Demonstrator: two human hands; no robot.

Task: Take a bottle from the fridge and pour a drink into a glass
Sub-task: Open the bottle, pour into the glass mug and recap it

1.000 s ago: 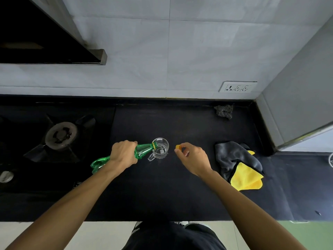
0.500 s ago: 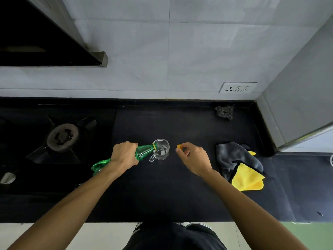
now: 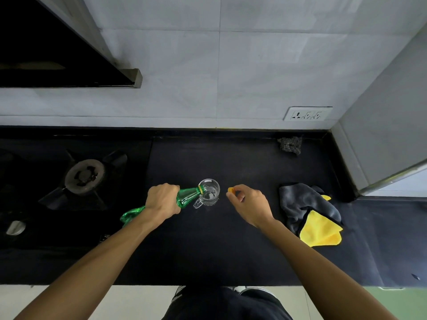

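Note:
My left hand point(image 3: 163, 200) grips a green plastic bottle point(image 3: 187, 197) round its middle. The bottle is tipped to the right, its mouth over the rim of a clear glass mug point(image 3: 208, 192) that stands on the black counter point(image 3: 208, 245). Clear liquid lies in the mug. The bottle's base point(image 3: 129, 215) sticks out behind my left wrist. My right hand point(image 3: 250, 205) hovers just right of the mug and pinches the yellow bottle cap point(image 3: 231, 190) between thumb and fingers.
A gas burner point(image 3: 84, 176) sits on the hob at the left, with a knob point(image 3: 15, 227) near it. A grey and yellow cloth point(image 3: 312, 211) lies at the right, a dark scrubber point(image 3: 290, 145) at the back. The fridge side point(image 3: 381, 135) rises at the right.
The bottle stays tipped over the mug and both hands hold their places. Only the camera has shifted slightly.

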